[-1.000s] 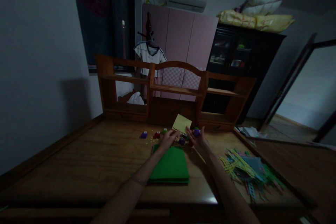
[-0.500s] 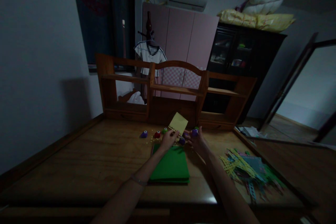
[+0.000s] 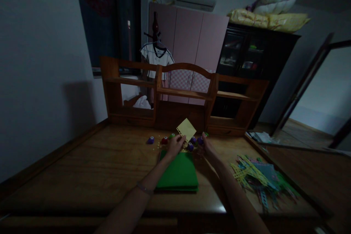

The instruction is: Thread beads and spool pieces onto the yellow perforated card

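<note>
My left hand [image 3: 176, 144] pinches a yellow paper square [image 3: 186, 129] by its lower corner; punched holes run along the paper's left edge. My right hand [image 3: 205, 147] is closed round a purple punch [image 3: 200, 140], partly hidden by the fingers. Near the hands lie another purple punch [image 3: 190, 146], a red one [image 3: 164, 140], a green one [image 3: 172, 136] and, farther left, a purple one [image 3: 150, 140]. Small yellow paper bits [image 3: 158, 145] are scattered among them. A green stack of sheets or a folder [image 3: 178, 172] lies below my left hand.
The wooden desk [image 3: 109, 168] carries a tangled pile of punched paper strips [image 3: 251, 173] at the right. A wooden shelf unit [image 3: 184, 93] rises along its back edge. Beyond are a pink wardrobe [image 3: 188, 36] and a dark cabinet [image 3: 246, 53].
My right hand has moved slightly left and its fingers have closed more round the purple punch. The yellow paper in my left hand has turned slightly.
</note>
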`<state>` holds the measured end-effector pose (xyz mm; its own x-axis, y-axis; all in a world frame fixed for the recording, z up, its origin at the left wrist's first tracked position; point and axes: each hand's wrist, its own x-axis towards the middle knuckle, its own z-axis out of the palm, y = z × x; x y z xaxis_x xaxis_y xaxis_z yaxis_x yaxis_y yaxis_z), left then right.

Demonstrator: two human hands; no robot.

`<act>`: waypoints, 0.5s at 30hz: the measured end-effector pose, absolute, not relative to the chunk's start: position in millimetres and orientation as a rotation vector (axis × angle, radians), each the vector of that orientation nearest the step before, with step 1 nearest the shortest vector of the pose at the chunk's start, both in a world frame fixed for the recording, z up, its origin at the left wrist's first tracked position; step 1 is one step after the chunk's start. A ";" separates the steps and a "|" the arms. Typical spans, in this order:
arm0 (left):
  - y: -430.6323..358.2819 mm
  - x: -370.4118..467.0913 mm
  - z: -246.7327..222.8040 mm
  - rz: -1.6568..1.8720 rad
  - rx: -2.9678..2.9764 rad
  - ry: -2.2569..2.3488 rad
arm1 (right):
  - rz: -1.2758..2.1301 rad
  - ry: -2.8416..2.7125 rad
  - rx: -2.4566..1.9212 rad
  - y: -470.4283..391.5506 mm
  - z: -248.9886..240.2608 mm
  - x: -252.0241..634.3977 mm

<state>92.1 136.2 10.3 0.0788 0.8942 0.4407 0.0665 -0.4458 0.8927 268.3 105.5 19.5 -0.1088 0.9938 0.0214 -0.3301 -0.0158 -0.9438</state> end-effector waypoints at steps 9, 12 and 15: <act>142.9 91.5 5.3 1.388 1.495 0.914 | 1.583 -1.079 -0.834 95.1 17.3 252.7; 138.7 92.8 10.1 1.368 1.502 0.870 | 1.634 -1.047 -0.847 93.9 16.9 247.8; 134.9 94.9 13.3 1.326 1.497 0.824 | 1.680 -1.003 -0.872 92.1 18.8 241.6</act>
<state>94.9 134.9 13.3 0.1879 0.9197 0.3448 -0.0979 -0.3318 0.9383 241.6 92.1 18.8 -0.2855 0.9533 -0.0984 -0.3658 -0.2033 -0.9082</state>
